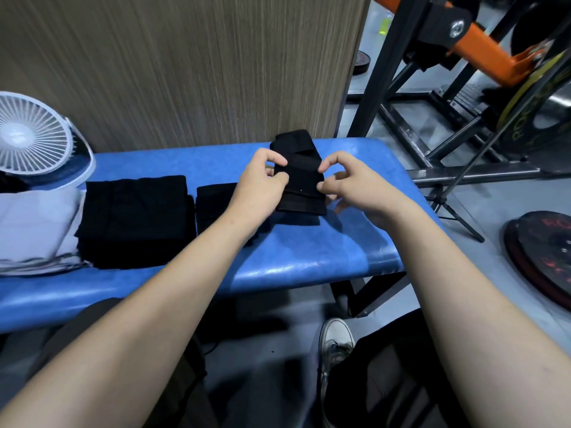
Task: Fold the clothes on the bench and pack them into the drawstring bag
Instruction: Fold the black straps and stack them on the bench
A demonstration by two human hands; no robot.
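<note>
Centrally, two bare hands meet over a small folded black garment (299, 177) on a blue padded desk (309, 261). The left hand (259, 183) pinches the garment's left edge, thumb and curled fingers (279, 160) closing on the cloth. The right hand (352, 183) holds the right edge the same way, its fingers (327, 163) bent in a pinch against the fabric. The garment lies in several stacked folds, its far end pointing toward 12 o'clock and close to the desk's back edge.

At 9 o'clock from the hands, partly under the left wrist, lies a second small black folded piece (213, 205). Just beside it, further toward 9 o'clock, sits a larger folded black stack (136, 217). Touching that stack on its far side is a pale grey folded cloth (34, 223) at the picture's left edge. A white round fan (31, 140) stands at 10 o'clock, against a wood-grain panel (185, 63).

At 2 o'clock stands a black and orange gym frame (482, 47) with a weight plate (531, 97). Another plate (543, 254) lies on the floor at 3 o'clock. At 6 o'clock, a white sneaker (335, 341) shows below the desk.
</note>
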